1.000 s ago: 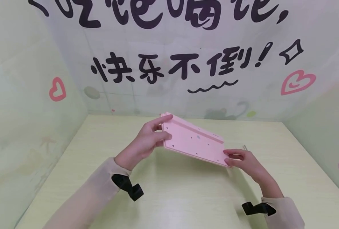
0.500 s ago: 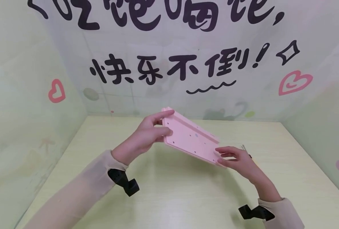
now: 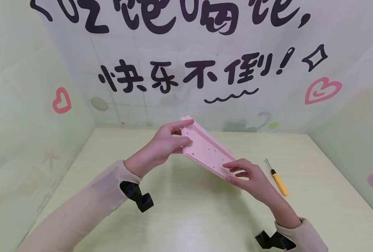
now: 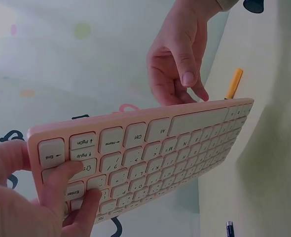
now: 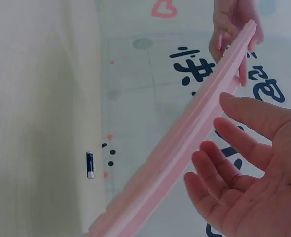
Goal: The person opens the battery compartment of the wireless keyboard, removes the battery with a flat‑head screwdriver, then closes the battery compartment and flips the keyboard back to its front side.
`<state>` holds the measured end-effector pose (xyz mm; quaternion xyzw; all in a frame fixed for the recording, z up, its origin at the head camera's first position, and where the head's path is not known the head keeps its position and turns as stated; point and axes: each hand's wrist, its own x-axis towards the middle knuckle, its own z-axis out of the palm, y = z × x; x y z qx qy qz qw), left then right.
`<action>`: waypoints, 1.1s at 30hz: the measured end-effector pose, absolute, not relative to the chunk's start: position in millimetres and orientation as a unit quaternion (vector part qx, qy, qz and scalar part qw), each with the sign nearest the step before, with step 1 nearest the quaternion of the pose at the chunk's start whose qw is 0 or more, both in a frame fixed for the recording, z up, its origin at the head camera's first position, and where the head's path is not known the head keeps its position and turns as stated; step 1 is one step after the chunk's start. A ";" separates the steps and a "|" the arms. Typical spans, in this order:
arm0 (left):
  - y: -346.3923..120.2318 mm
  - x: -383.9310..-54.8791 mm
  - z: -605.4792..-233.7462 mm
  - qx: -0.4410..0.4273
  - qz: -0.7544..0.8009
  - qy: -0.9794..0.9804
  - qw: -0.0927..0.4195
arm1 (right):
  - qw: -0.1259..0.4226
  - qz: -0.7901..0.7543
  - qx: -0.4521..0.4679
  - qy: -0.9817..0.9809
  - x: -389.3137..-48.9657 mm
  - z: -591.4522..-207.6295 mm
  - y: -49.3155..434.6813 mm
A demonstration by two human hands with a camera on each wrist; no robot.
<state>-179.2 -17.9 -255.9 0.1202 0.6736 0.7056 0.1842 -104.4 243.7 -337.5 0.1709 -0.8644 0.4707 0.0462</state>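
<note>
A pink keyboard [image 3: 203, 145] with white keys [image 4: 155, 153] is held up over the table, tilted, its right end lower in the head view. My left hand [image 3: 159, 145] grips its left end, thumb on the pink underside and fingers over the keys. The underside, dotted with small dark spots, faces the head camera. My right hand [image 3: 255, 180] is near the lower end, its loosely bent fingers [image 5: 232, 168] spread beside the underside without closing round it. The lower end is partly hidden behind that hand in the head view.
A screwdriver [image 3: 278, 180] with a yellow handle lies on the table [image 3: 186, 217] to the right of my right hand. A small dark battery-like cylinder [image 5: 90, 164] with a silvery end lies on the table. A printed backdrop [image 3: 161, 108] encloses the back and sides.
My right hand has shifted left from the keyboard's right end along its underside, uncovering the screwdriver. My left hand has raised its end slightly, and the keyboard has turned to a steeper slant.
</note>
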 end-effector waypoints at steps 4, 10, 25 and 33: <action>-14.9 -178.9 -252.1 0.114 0.709 0.672 0.180 | 0.076 0.491 0.175 -0.850 -105.4 -337.8 233.0; -10.8 -177.4 -245.1 0.096 0.715 0.671 0.174 | 0.090 0.486 0.180 -0.851 -111.7 -341.8 224.6; 0.1 -175.1 -231.5 0.094 0.713 0.674 0.168 | 0.182 0.387 0.194 -0.883 -119.1 -339.3 216.2; 7.6 -176.7 -220.0 0.113 0.694 0.694 0.156 | 0.281 0.314 0.233 -0.876 -121.2 -333.4 219.5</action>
